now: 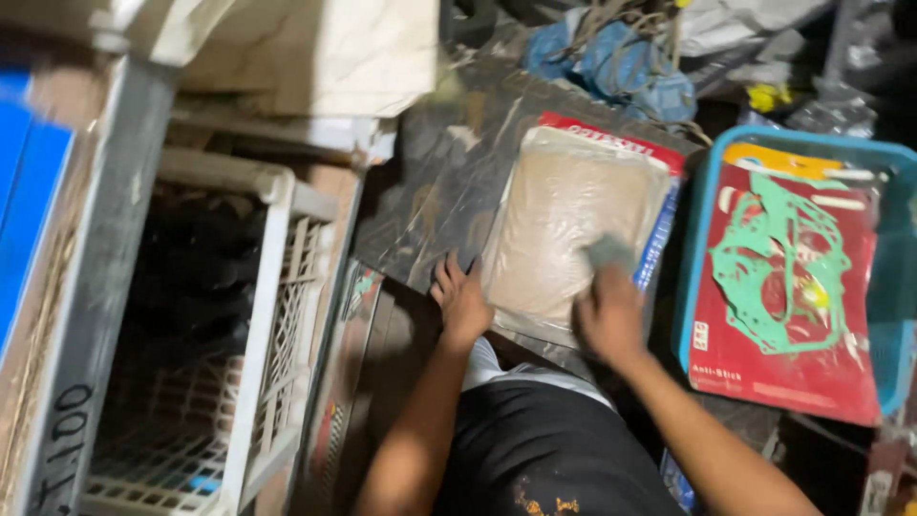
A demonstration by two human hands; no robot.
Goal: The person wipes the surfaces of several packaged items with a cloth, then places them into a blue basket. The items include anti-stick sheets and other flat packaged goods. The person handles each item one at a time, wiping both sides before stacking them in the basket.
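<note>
In the middle of the frame, a tan sheet [564,229] is being pressed flat by the open left hand [460,304] while a small grey pad [608,252] is being gripped by the right hand [609,320], so the sheet could be torn by hard rubbing.

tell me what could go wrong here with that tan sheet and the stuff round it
1. The tan sheet lies on a flat packet that juts past the dark worktop; pressure from the right hand might tip both off.
2. The left hand grips the worktop's edge, so little steadies the sheet.
3. The blue basket with the gasket pack sits close; a wide stroke could knock it.
</note>
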